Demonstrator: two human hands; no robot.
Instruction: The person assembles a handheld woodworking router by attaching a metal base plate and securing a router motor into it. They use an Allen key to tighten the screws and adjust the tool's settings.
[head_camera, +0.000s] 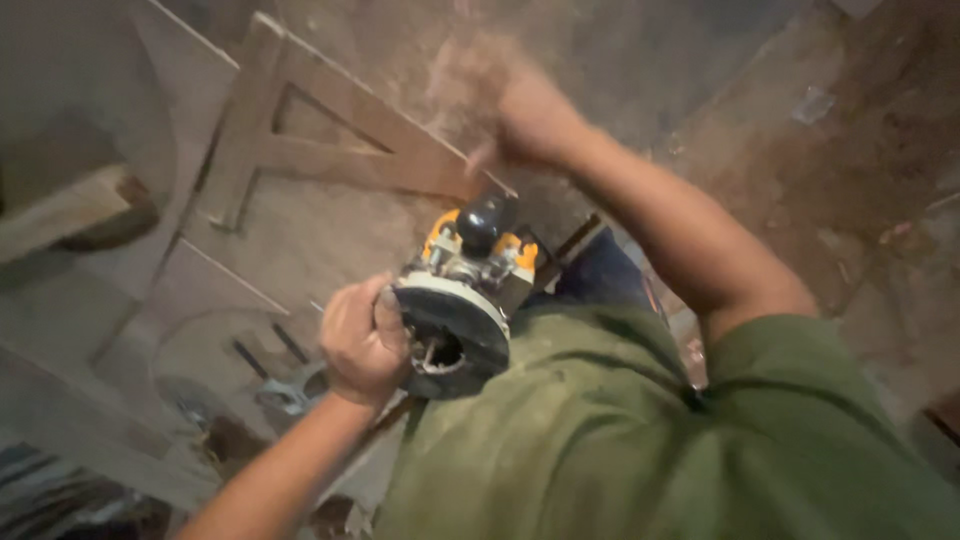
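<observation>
Router held base-up against the torso.
Left hand (362, 340) grips the router (462, 290) base rim; right hand (525, 120), blurred, grip unclear, lies beyond router over wooden frame (330, 140).

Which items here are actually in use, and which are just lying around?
In use:
- router, orange and black, base turned toward the camera, gripped by left hand
- wooden frame piece, at the blurred right hand

Lying about:
- metal clamp
- wood block
- sawdust-covered floor
</observation>
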